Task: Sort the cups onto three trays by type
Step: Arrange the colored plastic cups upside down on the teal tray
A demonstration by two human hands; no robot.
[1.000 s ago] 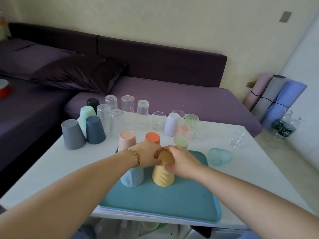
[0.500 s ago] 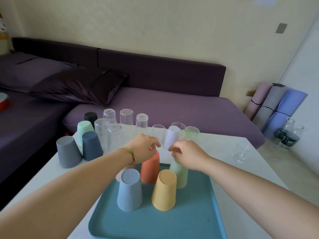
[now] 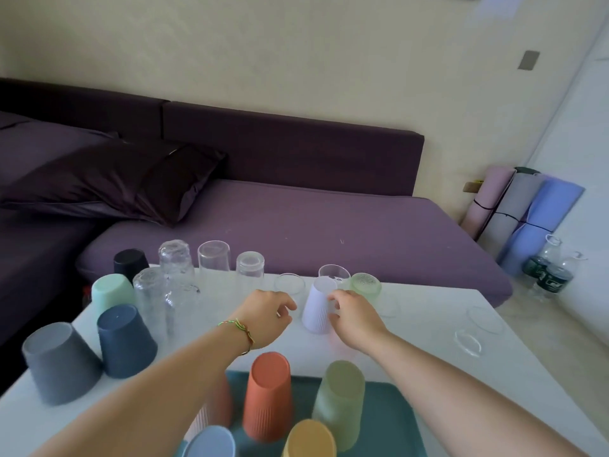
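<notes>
While five ribbed cups point(image 3: 268, 394) are standing mouth-down on the tray point(image 3: 389, 423) at the table's point(image 3: 412, 341) near edge, the pink cup point(image 3: 216, 407) is showing only as a sliver behind the left forearm. The blue cup point(image 3: 211, 443) and yellow cup point(image 3: 309, 440) are being cut off by the frame.

Beyond the tray's far rim, the lilac cup point(image 3: 318, 308), also ribbed and inverted, is standing with its long axis upright. The right hand point(image 3: 356, 318) is nearer. Its fingertips point(image 3: 333, 300) are touching the cup's right wall and curling, though I cannot tell whether the thumb is closing round it. The left hand point(image 3: 263, 311) is hovering just beside the cup's left wall, apart from it, loosely curled and holding nothing.

Clear glasses point(image 3: 214, 262) are blurring together along the far edge.
</notes>
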